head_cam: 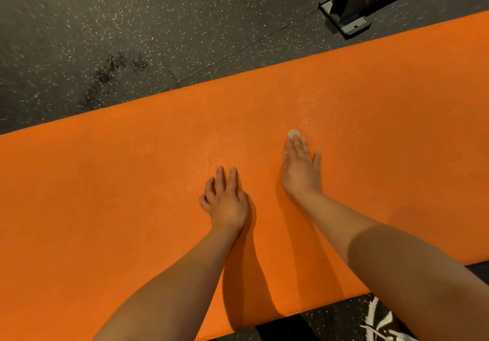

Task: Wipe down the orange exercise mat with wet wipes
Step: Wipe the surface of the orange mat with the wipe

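The orange exercise mat [119,195] lies across the whole view on a dark speckled floor. My right hand [301,168] lies flat on the mat with straight fingers, pressing a small crumpled white wet wipe [293,134] that shows past the fingertips; most of the wipe is hidden under the hand. A faint wet sheen marks the mat just beyond it. My left hand [226,197] rests on the mat to the left, fingers spread and slightly bent, holding nothing.
Dark rubber floor [132,23] lies beyond the mat's far edge, with a damp stain [111,76]. A grey metal equipment base [352,4] stands at the top right. A black-and-white shoe [383,324] shows at the bottom right, off the mat's near edge.
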Motion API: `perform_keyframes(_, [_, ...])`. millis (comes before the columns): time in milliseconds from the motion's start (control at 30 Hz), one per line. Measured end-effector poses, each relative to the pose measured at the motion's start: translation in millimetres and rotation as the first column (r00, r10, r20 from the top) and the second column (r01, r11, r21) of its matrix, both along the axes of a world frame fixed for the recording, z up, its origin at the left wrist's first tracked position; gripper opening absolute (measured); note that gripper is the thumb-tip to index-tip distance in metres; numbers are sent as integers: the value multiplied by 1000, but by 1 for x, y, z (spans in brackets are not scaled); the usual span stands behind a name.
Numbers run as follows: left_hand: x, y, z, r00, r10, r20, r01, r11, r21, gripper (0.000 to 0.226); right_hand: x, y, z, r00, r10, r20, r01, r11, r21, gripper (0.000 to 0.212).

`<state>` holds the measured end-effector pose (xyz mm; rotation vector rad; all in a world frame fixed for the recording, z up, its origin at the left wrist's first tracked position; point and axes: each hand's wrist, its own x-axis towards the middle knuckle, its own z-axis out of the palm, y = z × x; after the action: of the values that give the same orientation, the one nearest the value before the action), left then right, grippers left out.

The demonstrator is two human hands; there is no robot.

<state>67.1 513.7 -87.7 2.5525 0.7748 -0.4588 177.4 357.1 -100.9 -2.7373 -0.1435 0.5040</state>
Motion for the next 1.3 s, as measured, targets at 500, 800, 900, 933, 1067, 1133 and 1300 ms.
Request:
perform_keyframes(500, [29, 15, -6, 999, 18, 50, -16, 999, -38, 60, 13, 16, 2, 998, 68, -10, -69, 994, -88, 56])
perform_keyframes(800, [28, 13, -11, 998, 27, 51, -23, 996, -81, 60, -10, 68, 4, 920, 389, -51, -385, 919, 80, 60])
perform_keyframes(900, [28, 11, -10, 998, 44, 49, -40, 996, -73, 61, -14, 58, 0, 899, 438, -4, -438, 899, 17, 59])
perform_keyframes(933, [29, 10, -11, 998, 47, 52, -43, 996, -72, 61, -13, 52, -2, 913, 407, 13, -407, 914, 2, 59])
perform_keyframes(1067, [34, 14, -7, 993, 87, 75, -82, 995, -60, 59, 13, 17, -1, 995, 103, 11, -103, 994, -28, 53])
perform_keyframes(1133, [40, 18, -3, 987, 117, 108, -112, 992, -59, 56, 24, 12, -2, 1000, 11, 15, -10, 998, -67, 55])
perform_keyframes(1300, [67, 25, -2, 984, 120, 131, -111, 991, -79, 61, 23, 60, -1, 987, 160, -8, -159, 986, 47, 62])
